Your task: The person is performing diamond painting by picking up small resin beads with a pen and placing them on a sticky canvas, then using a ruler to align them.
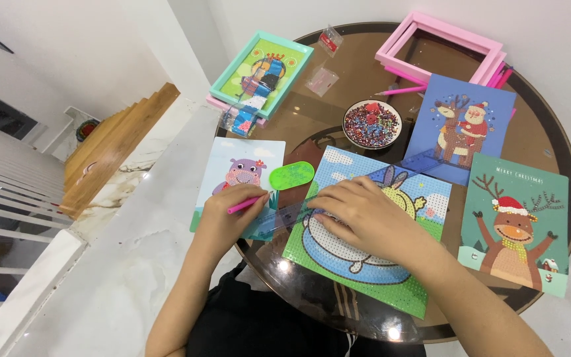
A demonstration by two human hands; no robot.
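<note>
**Two hands at a rabbit bead picture on a round glass table**

The rabbit canvas [371,231], a dotted picture of a rabbit on green grass, lies at the near edge of a round brown glass table [550,142] and overhangs it slightly toward the person. The room is white-walled; left of the table runs a pale marble ledge [133,258], with wooden stair steps [117,142] and a white railing beyond it.

The right hand [365,215] lies flat on the rabbit canvas, fingers spread, pressing a clear blue ruler [365,185] that crosses the canvas's upper part. The left hand [232,215], just left of the canvas, is closed around a pink pen [247,203], held over the lower edge of a hippo canvas [240,175]. A green oval tray [292,175] sits just above the canvas's left corner.

Behind the rabbit canvas stands a small bowl of mixed beads [372,123]; to its right lie two reindeer canvases, a blue one [460,129] and a green one [517,221], the latter reaching the table's rim. Farther back are a teal frame [261,73] and pink frames [441,47]. Bare glass shows between the bowl and the teal frame; elsewhere around the canvas the pieces lie close together.

The hand covers the rabbit's middle. The pen's tip is hard to make out. The table's near rim is partly hidden by the person's arms and dark clothing.
</note>
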